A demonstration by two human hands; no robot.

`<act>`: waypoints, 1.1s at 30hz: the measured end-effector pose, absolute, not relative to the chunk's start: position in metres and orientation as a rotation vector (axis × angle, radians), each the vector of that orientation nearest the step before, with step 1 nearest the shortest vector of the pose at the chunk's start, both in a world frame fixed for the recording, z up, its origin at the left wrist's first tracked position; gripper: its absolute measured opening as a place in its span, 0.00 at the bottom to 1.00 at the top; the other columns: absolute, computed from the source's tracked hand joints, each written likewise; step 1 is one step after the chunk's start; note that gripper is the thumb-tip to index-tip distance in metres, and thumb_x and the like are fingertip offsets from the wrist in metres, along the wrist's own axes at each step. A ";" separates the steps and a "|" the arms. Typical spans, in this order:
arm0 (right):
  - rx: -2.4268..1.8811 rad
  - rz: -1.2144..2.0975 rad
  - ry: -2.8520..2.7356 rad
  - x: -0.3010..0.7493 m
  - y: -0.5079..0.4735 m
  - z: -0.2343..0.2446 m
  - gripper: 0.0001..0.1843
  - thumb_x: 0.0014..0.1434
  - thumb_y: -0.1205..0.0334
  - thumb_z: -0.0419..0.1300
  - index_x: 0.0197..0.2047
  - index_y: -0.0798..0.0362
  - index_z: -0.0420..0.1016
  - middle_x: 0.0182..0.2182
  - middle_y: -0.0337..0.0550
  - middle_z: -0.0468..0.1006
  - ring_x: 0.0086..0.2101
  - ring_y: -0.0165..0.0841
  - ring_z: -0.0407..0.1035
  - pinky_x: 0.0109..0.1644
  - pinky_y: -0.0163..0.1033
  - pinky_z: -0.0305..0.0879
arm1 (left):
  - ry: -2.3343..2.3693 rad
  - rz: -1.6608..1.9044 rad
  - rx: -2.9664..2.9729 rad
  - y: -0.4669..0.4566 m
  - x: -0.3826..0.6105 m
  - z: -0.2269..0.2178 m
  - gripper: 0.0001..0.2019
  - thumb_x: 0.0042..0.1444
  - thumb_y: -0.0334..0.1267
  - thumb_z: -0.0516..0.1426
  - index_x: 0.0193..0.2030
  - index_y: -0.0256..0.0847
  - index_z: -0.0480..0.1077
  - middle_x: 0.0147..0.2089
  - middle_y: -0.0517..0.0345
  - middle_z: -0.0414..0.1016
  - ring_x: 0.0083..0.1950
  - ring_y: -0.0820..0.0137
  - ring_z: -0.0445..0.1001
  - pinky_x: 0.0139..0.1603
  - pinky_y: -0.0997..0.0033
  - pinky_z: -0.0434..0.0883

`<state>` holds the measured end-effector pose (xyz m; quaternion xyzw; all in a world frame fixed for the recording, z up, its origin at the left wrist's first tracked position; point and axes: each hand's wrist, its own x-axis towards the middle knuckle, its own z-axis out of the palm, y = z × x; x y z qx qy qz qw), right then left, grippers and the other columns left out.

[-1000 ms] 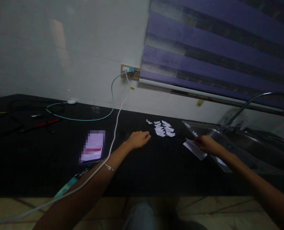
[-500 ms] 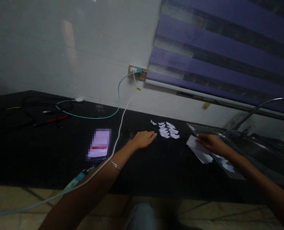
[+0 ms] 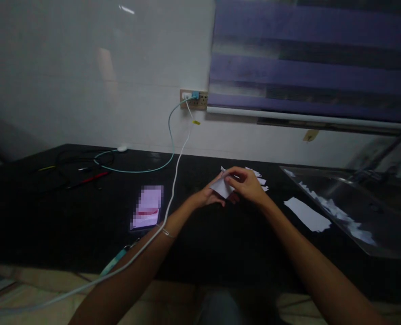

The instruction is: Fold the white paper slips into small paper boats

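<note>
My left hand (image 3: pixel 207 197) and my right hand (image 3: pixel 248 184) meet over the black counter (image 3: pixel 68 212), both pinching one small white paper piece (image 3: pixel 221 186). Just behind the hands lies a cluster of several small folded white papers (image 3: pixel 259 179), partly hidden by my right hand. A larger white sheet (image 3: pixel 307 214) lies flat on the counter to the right, untouched.
A lit phone (image 3: pixel 147 207) lies left of my left arm, with a white cable (image 3: pixel 175 171) running over my wrist from the wall socket (image 3: pixel 194 98). Dark wires and a red pen (image 3: pixel 88 178) sit far left. A steel sink (image 3: pixel 349 207) with paper scraps is at right.
My right hand left the white sheet by the sink and came left with a small paper piece. My left hand rose to meet it. The view swung slightly.
</note>
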<state>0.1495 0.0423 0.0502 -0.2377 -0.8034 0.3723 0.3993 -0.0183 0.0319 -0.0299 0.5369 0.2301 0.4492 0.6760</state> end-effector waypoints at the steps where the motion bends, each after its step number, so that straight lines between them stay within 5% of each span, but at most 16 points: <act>1: -0.592 0.950 -1.998 0.147 0.046 0.043 0.11 0.55 0.58 0.64 0.42 0.52 0.79 0.37 0.45 0.80 0.35 0.37 0.74 0.40 0.44 0.71 | 0.537 0.981 1.171 0.032 -0.020 -0.029 0.40 0.54 0.70 0.52 0.58 0.33 0.68 0.37 0.41 0.79 0.36 0.58 0.78 0.27 0.68 0.71; 5: -0.555 1.110 -1.928 0.146 0.052 0.021 0.21 0.52 0.60 0.66 0.51 0.49 0.73 0.40 0.45 0.80 0.34 0.37 0.74 0.37 0.43 0.72 | 0.631 1.007 1.187 0.025 -0.025 -0.016 0.34 0.60 0.65 0.50 0.54 0.35 0.72 0.35 0.43 0.80 0.34 0.61 0.78 0.28 0.69 0.70; 9: -0.476 1.222 -1.721 0.145 0.052 0.003 0.27 0.50 0.60 0.68 0.53 0.48 0.68 0.45 0.45 0.78 0.46 0.39 0.73 0.50 0.46 0.71 | 0.759 0.902 1.356 0.017 -0.025 -0.004 0.29 0.58 0.60 0.58 0.47 0.31 0.74 0.36 0.43 0.81 0.34 0.65 0.79 0.29 0.73 0.69; 15: -0.693 1.359 -1.454 0.139 0.055 -0.011 0.13 0.56 0.51 0.63 0.41 0.48 0.69 0.31 0.39 0.74 0.32 0.33 0.71 0.33 0.38 0.68 | 1.079 1.150 1.471 0.020 -0.024 0.000 0.34 0.64 0.64 0.45 0.38 0.31 0.74 0.27 0.49 0.78 0.23 0.72 0.73 0.22 0.76 0.65; 21: -0.622 1.277 -1.809 0.134 0.039 -0.008 0.20 0.55 0.42 0.64 0.32 0.51 0.71 0.27 0.39 0.76 0.28 0.33 0.71 0.34 0.39 0.67 | 1.338 1.318 1.618 0.015 -0.019 -0.001 0.30 0.62 0.65 0.47 0.32 0.36 0.69 0.25 0.58 0.73 0.23 0.73 0.70 0.22 0.75 0.65; 26: -0.622 1.263 -1.834 0.135 0.041 -0.013 0.19 0.58 0.43 0.61 0.36 0.52 0.74 0.27 0.41 0.78 0.27 0.35 0.73 0.34 0.40 0.67 | 1.260 1.271 1.608 0.014 -0.017 -0.002 0.31 0.64 0.64 0.42 0.36 0.36 0.69 0.27 0.57 0.72 0.25 0.72 0.71 0.24 0.74 0.68; 33: -0.573 1.237 -1.815 0.141 0.051 -0.016 0.17 0.59 0.46 0.61 0.35 0.53 0.76 0.29 0.42 0.79 0.29 0.34 0.72 0.36 0.40 0.68 | 1.080 1.266 1.717 0.018 -0.025 -0.006 0.22 0.61 0.57 0.56 0.41 0.35 0.68 0.31 0.57 0.73 0.26 0.74 0.72 0.26 0.76 0.71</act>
